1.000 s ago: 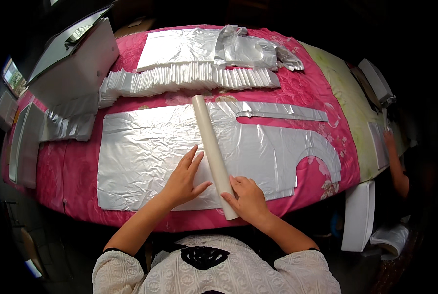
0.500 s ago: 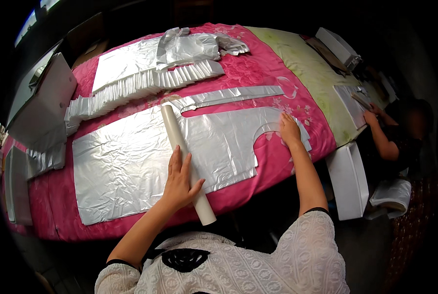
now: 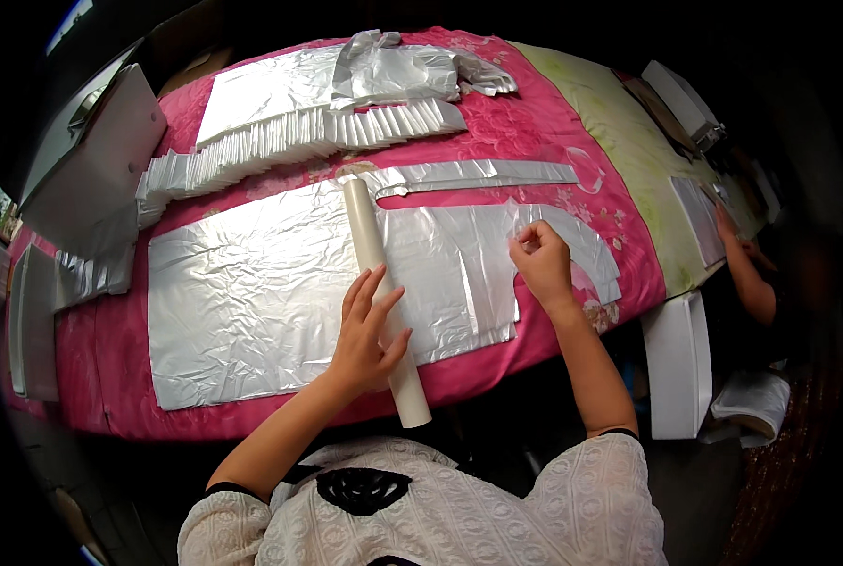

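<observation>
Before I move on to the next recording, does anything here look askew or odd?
Mainly the bunched silvery plastic toward the far side of the pink cloth: it lies rumpled in a heap, while the nearer silvery sheets are spread out, though creased. No spill shows.

Consists of a broad surface draped in pink floral cloth [image 3: 478, 373], adjoining pale yellow-green cloth [image 3: 582, 108] well beyond the right fingers [image 3: 533, 234]. Carries a flat, crinkled silver plastic sheet [image 3: 252, 292], extending from left of the left fingers [image 3: 386, 307] to past the right. Ahead of the left fingers, supports a row of pleated white plastic pieces [image 3: 271, 151]; farther ahead, a second silver plastic sheet [image 3: 271, 85].
</observation>
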A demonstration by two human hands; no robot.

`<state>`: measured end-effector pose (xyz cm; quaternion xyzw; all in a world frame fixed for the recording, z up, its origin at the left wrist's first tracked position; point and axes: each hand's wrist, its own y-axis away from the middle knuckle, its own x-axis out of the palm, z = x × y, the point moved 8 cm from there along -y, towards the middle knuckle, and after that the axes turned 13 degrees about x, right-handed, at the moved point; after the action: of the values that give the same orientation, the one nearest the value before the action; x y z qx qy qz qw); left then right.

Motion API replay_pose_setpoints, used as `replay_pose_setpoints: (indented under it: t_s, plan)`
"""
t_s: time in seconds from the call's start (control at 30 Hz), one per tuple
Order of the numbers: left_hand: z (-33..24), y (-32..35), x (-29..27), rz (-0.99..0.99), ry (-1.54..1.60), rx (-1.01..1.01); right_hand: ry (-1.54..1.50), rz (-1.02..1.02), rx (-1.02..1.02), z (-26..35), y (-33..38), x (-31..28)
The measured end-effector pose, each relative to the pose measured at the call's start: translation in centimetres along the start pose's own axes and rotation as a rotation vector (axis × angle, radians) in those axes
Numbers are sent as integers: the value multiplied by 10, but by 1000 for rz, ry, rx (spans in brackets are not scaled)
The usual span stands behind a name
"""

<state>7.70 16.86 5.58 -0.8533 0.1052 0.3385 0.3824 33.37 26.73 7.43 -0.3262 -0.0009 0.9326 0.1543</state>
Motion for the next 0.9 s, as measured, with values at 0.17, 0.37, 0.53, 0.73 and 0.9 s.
replay_pose_setpoints:
  t_s: [0.17,0.37,0.53,0.73,0.9]
  plan:
    - [24,20,11,-235,1118,-809,-304,546,-175,93,123,90]
    - [65,77,-42,-61,1128,-971,-90,561,-607,123,201,81]
    - [124,145,-154,-226,743,-1082,350,345,-325,78,193,56]
    - [156,182,-203,-167,561,-1189,372,701,168,24,205,84]
    - [187,208,-224,55,305,-1145,258,798,309,10,207,89]
